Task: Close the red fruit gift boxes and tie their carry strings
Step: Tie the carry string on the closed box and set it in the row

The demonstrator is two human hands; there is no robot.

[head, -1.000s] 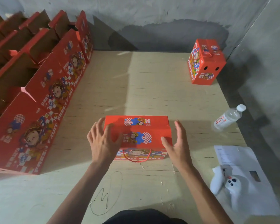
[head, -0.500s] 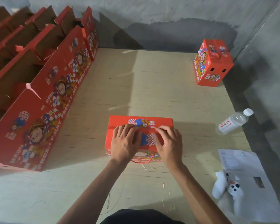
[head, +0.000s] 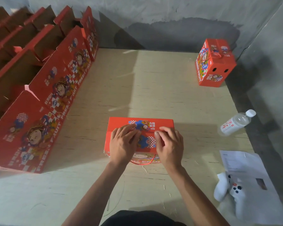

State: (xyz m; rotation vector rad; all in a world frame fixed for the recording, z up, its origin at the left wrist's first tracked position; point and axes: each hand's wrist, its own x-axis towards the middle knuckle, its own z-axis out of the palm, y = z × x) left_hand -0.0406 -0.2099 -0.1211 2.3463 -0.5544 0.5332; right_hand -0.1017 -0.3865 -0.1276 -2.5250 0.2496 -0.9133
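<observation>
Left hand [head: 123,144] is laid flat on top of the box [head: 140,123], fingers straight and spread, nothing gripped, just pressing. Right hand [head: 169,146] is set beside it on the same lid, its fingers bent a bit more with the tips pushed down along the seam where the two top flaps meet. Probably both are placed there so the flaps are held shut and the fold is creased before anything gets tied.

String [head: 144,163] is left hanging loose off the near side of the box, a red loop untouched, so tying looks not yet started.

What's inside the box can't be told, since the lid is down and covered by hands.

Left of the box, a long row of open boxes [head: 44,101] is stood up with flaps raised; brown insides are seen, but the contents are hidden by the angle. Far right of the box, a finished box [head: 215,62] is parked with its string knotted on top, likely put aside as done. Right of the box a bottle [head: 235,123] is lying on its side, with a paper [head: 242,165] and a white controller [head: 230,191] nearer the person.
</observation>
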